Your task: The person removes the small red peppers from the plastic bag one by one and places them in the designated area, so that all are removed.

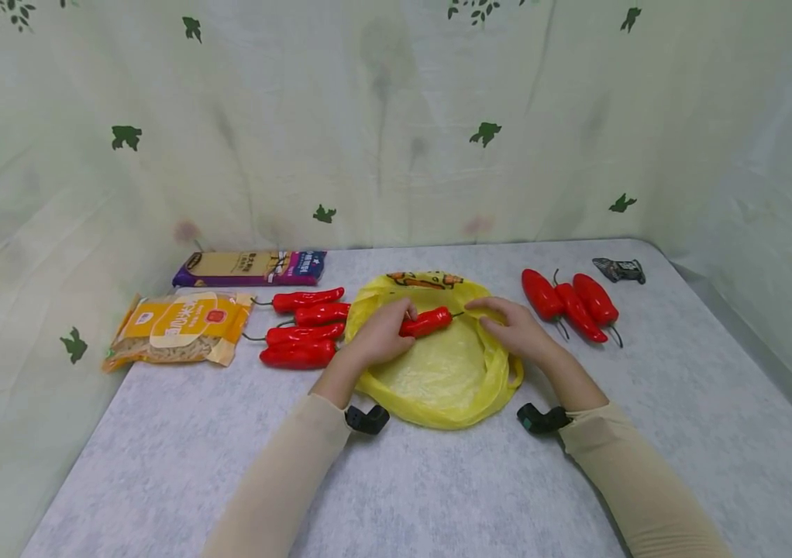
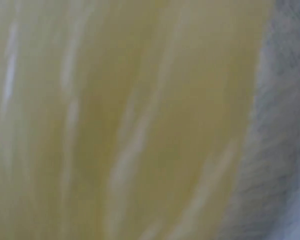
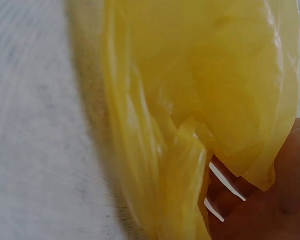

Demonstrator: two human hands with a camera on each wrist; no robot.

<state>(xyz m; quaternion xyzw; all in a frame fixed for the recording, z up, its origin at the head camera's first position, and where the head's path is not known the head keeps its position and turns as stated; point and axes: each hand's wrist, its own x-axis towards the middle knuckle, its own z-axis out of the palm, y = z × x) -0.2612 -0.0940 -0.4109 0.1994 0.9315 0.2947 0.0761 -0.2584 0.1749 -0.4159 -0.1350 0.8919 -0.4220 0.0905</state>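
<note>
A yellow plastic bag (image 1: 438, 380) lies with its mouth spread wide on the table. Over its opening, my left hand (image 1: 383, 333) grips a red pepper (image 1: 431, 321), whose stem points right. My right hand (image 1: 513, 329) holds the bag's right rim between thumb and fingers. In the right wrist view, folds of the bag (image 3: 230, 85) hang beside the right hand (image 3: 270, 200) and cover part of its fingers. Only blurred yellow plastic (image 2: 130, 120) and some tabletop fill the left wrist view; the left hand is out of sight there.
Several red peppers (image 1: 305, 333) lie left of the bag, and three red peppers (image 1: 580, 306) lie to its right. A small dark packet (image 1: 619, 270) is at the far right. An orange food packet (image 1: 183, 327) and a purple-and-gold packet (image 1: 249, 269) sit at the left.
</note>
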